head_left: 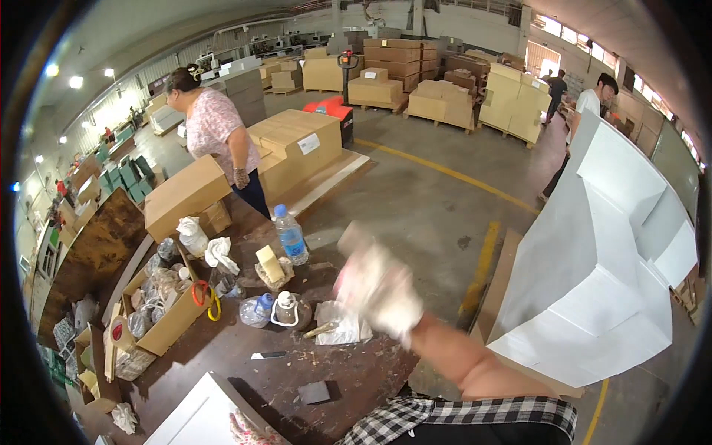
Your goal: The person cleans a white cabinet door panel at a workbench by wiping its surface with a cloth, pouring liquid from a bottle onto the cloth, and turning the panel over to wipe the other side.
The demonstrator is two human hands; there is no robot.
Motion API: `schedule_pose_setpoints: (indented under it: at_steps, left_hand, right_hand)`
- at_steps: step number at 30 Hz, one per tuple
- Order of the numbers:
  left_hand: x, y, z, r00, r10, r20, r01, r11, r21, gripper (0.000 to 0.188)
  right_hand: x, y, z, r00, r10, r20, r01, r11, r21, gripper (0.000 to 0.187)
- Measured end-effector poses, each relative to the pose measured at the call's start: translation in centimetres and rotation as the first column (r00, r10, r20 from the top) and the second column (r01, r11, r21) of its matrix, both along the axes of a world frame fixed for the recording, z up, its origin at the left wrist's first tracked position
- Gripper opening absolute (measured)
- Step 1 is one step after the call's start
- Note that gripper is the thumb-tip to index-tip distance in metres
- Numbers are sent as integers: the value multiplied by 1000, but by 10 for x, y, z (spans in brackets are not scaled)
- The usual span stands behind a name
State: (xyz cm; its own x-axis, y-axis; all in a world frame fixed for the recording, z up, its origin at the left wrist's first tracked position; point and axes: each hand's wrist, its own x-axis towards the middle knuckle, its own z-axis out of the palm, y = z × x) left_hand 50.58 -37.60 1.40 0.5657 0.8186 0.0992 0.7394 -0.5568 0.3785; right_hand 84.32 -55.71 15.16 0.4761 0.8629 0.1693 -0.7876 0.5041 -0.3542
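My right hand (382, 285), in a whitish glove, is raised over the right side of the brown table (356, 378). Motion smears its fingers, so whether it holds anything is hidden. Below it lie a clear plastic bag (348, 328) and a short stick-like tool (319, 331). At the lower edge, my left hand (254, 430), in a white glove with reddish marks, has its fingers over the side of a white panel (194, 415); the rest of it is cut off. Near the panel rest a dark grey block (314, 392) and a flat blade-like tool (268, 355).
A water bottle (291, 236), a squat jar (288, 310) and a yellowish sponge block (270, 263) stand farther back. Cardboard boxes of wrapped parts (174, 326) line the left. White sheets (593, 274) lean at right. One person (215, 126) stands beyond the table, another (593, 104) far right.
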Motion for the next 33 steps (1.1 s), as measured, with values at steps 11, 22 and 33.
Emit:
schedule_pose_setpoints:
  at_steps: [11,22,33]
  left_hand:
    - [7,12,-14,999,-14,44,13,999,35,75]
    - [14,8,-20,996,-6,89,0,998,66,77]
    - [22,7,-25,993,13,115,-21,997,73,79]
  right_hand:
    - [-8,-9,-23,989,-45,142,38,998,45,44]
    - [89,-36,17,904,-418,89,386,889,248,32]
    - [209,-134,132,675,-676,296,629,737,247,18]
